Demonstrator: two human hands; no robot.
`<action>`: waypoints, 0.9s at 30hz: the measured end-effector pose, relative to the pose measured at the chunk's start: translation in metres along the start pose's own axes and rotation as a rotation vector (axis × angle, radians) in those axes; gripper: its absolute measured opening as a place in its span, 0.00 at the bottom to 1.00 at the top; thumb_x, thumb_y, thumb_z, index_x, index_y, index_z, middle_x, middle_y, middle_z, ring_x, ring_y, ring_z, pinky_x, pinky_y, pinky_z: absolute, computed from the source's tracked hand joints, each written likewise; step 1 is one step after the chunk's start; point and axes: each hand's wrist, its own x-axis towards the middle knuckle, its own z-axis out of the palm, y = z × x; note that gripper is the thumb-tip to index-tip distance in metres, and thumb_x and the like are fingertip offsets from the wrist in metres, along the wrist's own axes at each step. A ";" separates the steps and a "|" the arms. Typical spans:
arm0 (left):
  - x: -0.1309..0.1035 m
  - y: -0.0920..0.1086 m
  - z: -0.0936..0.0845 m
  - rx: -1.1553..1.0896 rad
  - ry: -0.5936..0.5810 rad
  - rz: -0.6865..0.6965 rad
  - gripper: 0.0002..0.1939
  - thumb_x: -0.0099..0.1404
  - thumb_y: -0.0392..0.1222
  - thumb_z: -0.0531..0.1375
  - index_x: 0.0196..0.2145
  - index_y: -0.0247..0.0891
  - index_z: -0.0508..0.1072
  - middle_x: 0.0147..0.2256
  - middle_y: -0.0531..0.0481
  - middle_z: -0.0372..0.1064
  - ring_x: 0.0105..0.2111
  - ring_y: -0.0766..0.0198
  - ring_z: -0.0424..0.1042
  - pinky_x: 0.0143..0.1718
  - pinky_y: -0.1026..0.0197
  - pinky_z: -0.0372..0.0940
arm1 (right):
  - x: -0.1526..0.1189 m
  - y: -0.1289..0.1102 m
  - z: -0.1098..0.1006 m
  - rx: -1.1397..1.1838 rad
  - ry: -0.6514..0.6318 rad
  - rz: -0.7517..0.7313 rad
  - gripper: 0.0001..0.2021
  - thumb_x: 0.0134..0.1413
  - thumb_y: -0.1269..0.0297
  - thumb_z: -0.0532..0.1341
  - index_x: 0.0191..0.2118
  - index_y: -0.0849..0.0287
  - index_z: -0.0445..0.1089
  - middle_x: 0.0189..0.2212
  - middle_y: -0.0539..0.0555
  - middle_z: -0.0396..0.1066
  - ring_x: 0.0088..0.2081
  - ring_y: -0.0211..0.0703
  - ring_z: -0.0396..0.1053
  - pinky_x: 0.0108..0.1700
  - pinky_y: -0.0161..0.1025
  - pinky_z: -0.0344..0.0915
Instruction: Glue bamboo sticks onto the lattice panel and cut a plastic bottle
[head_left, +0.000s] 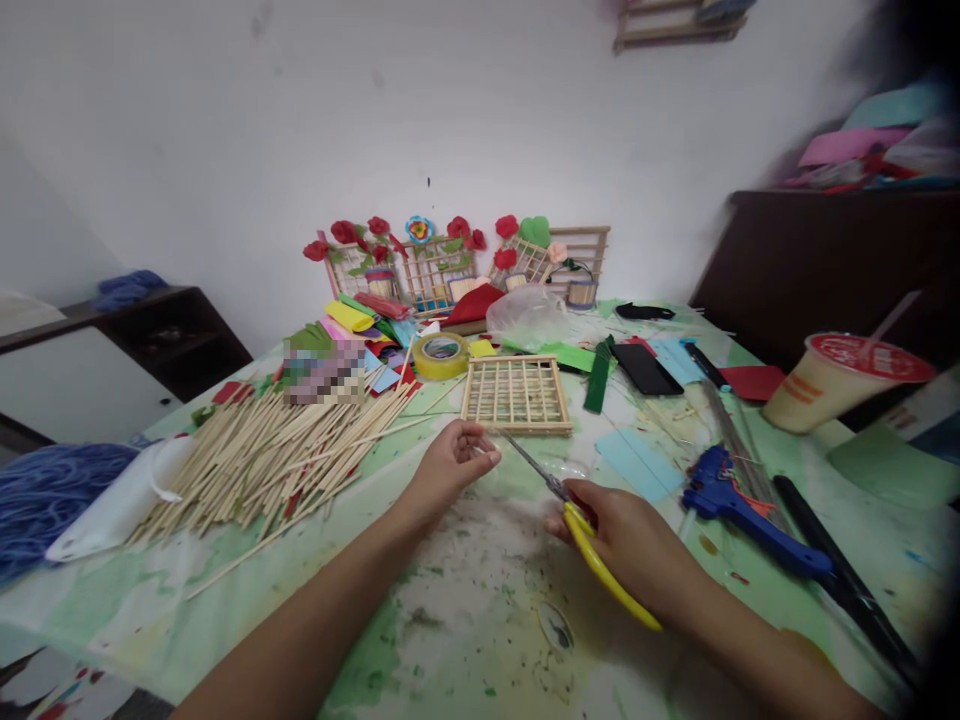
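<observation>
My right hand [619, 535] is closed around long-nose pliers [589, 555] with yellow handles. Their slim metal jaws point up and left, towards the fingers of my left hand [457, 458]. That hand is curled, thumb and fingertips drawn together near the jaw tips; whatever they hold is too small to make out. Just beyond both hands, a small lattice panel of wooden sticks [517, 393] lies on the table. To the left of my left hand spreads a big pile of thin wooden sticks [262, 455].
Right of my right hand lie a blue glue gun [720, 500], a light blue paper piece [637, 462], a phone [646, 368] and a lidded drink cup [814, 385]. A tape roll [440, 357] sits behind the panel. Stick frames with red flowers [457, 228] lean against the wall.
</observation>
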 end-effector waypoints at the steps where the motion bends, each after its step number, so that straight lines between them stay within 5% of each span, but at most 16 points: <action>1: 0.000 0.000 0.000 0.001 0.001 0.001 0.20 0.53 0.44 0.65 0.40 0.35 0.63 0.34 0.51 0.67 0.33 0.68 0.65 0.32 0.66 0.59 | 0.000 0.000 0.000 -0.006 -0.001 0.003 0.12 0.57 0.53 0.52 0.29 0.55 0.61 0.23 0.51 0.69 0.26 0.43 0.65 0.28 0.35 0.50; 27: -0.004 -0.004 0.005 0.270 0.055 0.146 0.19 0.53 0.41 0.63 0.41 0.37 0.61 0.35 0.52 0.66 0.26 0.71 0.63 0.28 0.66 0.61 | -0.001 -0.001 0.003 -0.025 0.003 0.027 0.13 0.57 0.53 0.52 0.28 0.56 0.60 0.23 0.51 0.68 0.26 0.41 0.64 0.27 0.35 0.47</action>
